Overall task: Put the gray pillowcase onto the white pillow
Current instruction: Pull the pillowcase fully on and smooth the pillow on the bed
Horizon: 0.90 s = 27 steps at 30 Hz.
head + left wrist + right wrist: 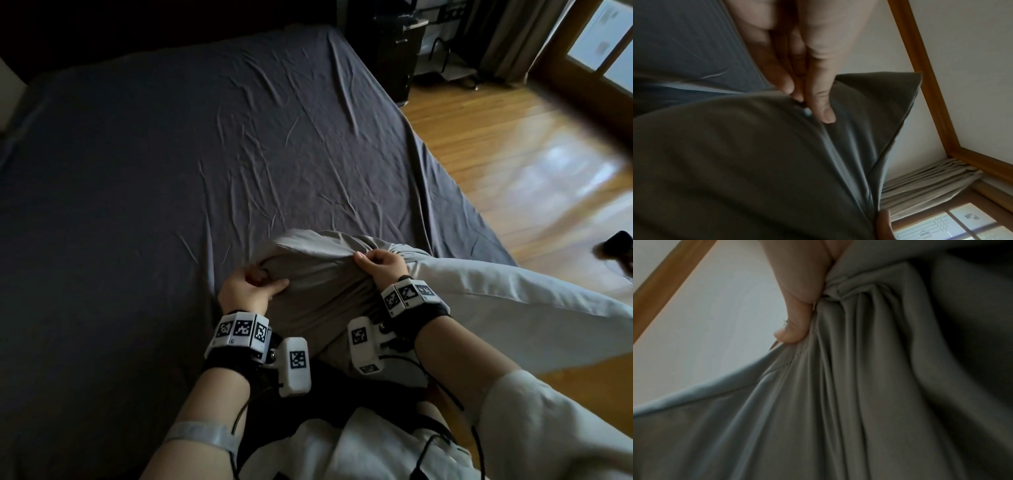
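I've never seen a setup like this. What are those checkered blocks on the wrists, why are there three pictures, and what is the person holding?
No robot here: a person wears small cameras strapped to each wrist, marked with black-and-white tags. The wide picture comes from a camera on the head, looking down; the two close-ups look along each hand from the wrists. The left hand and the right hand both grip bunched cloth of a gray pillowcase. It covers one end of a white pillow, whose other end sticks out bare to the right. All this rests over a bed with a dark sheet, beside a wooden floor. The left wrist close-up shows the thumb pinching the fabric.
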### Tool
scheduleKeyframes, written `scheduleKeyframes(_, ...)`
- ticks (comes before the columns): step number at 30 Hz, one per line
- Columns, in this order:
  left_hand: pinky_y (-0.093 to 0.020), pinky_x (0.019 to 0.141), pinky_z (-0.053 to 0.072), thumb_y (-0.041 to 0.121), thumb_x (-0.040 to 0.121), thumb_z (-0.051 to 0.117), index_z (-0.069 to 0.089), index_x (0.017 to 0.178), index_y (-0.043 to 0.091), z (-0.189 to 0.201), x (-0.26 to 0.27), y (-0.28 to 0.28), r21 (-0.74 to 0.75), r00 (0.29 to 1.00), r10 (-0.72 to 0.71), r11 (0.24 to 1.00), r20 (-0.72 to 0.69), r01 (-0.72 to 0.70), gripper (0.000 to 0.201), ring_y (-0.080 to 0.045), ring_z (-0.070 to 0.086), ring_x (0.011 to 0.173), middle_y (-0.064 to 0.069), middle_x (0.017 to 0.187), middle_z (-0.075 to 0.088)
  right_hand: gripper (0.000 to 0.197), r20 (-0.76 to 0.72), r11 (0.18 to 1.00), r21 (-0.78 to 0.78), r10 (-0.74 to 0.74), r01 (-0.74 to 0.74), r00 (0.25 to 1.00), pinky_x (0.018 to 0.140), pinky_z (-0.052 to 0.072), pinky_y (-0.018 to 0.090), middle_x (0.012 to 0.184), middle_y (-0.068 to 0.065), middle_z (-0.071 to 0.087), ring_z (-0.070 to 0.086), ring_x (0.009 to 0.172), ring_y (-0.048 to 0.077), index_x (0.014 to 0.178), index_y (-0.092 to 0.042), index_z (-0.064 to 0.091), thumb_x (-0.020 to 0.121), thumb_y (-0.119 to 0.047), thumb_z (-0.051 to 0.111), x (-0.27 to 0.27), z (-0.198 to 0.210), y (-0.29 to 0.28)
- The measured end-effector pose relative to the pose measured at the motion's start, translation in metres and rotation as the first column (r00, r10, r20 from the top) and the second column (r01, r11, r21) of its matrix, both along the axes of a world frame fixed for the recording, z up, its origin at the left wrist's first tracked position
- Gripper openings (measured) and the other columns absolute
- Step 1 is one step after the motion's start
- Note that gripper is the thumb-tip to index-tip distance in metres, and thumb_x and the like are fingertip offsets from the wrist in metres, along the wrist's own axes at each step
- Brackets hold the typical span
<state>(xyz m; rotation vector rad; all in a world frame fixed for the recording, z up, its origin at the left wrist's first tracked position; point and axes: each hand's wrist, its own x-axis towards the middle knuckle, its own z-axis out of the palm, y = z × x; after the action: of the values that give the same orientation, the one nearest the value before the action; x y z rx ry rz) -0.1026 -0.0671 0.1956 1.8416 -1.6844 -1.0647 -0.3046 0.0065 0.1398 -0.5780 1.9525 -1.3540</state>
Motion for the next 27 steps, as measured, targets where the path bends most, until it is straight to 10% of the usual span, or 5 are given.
scheduleKeyframes(10,-0.023,0.073,0.044,0.017,0.061,0.084,0.062,0.075,0.014,-0.009,0.016,-0.013,0.254,0.929,-0.344,0.919,0.139,0.302,0.026,-0.017,0.061,0.083,0.001,0.076,0.062,0.029,-0.119,0.991,0.130,0.032,-0.016,0.992,0.056,0.037,0.019,0.054,-0.008,0.051,0.044,0.054,0.005,0.055,-0.022,0.055,0.074,-0.032,0.075,-0.002,-0.002,0.004)
scheduleKeyframes(13,-0.016,0.055,0.051,-0.013,0.073,0.064,0.057,0.068,0.016,0.010,0.020,-0.048,0.086,0.968,-0.248,0.964,-0.045,0.251,0.030,-0.012,0.066,0.066,0.009,0.052,0.063,0.027,-0.137,0.983,0.174,0.077,-0.052,0.988,0.058,0.039,0.019,0.059,-0.009,0.054,0.047,0.059,0.004,0.057,-0.023,0.056,0.072,-0.034,0.076,-0.002,0.001,0.008)
scheduleKeyframes(16,-0.009,0.041,0.043,-0.003,0.083,0.060,0.057,0.073,0.020,0.042,0.004,-0.071,0.070,0.933,-0.306,0.944,-0.188,0.324,0.025,0.005,0.057,0.044,0.007,0.059,0.062,0.025,-0.118,0.978,0.194,0.097,-0.073,0.988,0.066,0.041,0.022,0.061,-0.007,0.055,0.051,0.066,0.009,0.057,-0.024,0.058,0.069,-0.034,0.078,-0.001,0.000,0.011)
scheduleKeyframes(20,-0.018,0.057,0.045,0.022,0.082,0.067,0.065,0.083,0.022,0.060,-0.034,-0.073,0.318,0.822,-0.569,0.780,0.005,0.538,0.001,-0.003,0.055,0.064,0.005,0.073,0.061,0.025,-0.109,0.977,0.205,0.087,-0.064,0.990,0.066,0.041,0.022,0.065,-0.005,0.058,0.053,0.070,0.011,0.057,-0.024,0.059,0.067,-0.032,0.080,0.000,-0.003,0.013)
scheduleKeyframes(27,-0.018,0.057,0.040,0.019,0.069,0.080,0.075,0.085,0.011,0.052,-0.060,-0.072,0.326,0.697,-0.648,0.760,0.308,0.562,0.019,-0.012,0.058,0.065,0.003,0.057,0.066,0.022,-0.096,0.973,0.207,0.127,-0.105,0.987,0.059,0.040,0.018,0.064,-0.008,0.056,0.051,0.067,0.007,0.059,-0.025,0.060,0.068,-0.028,0.080,0.002,0.005,0.019)
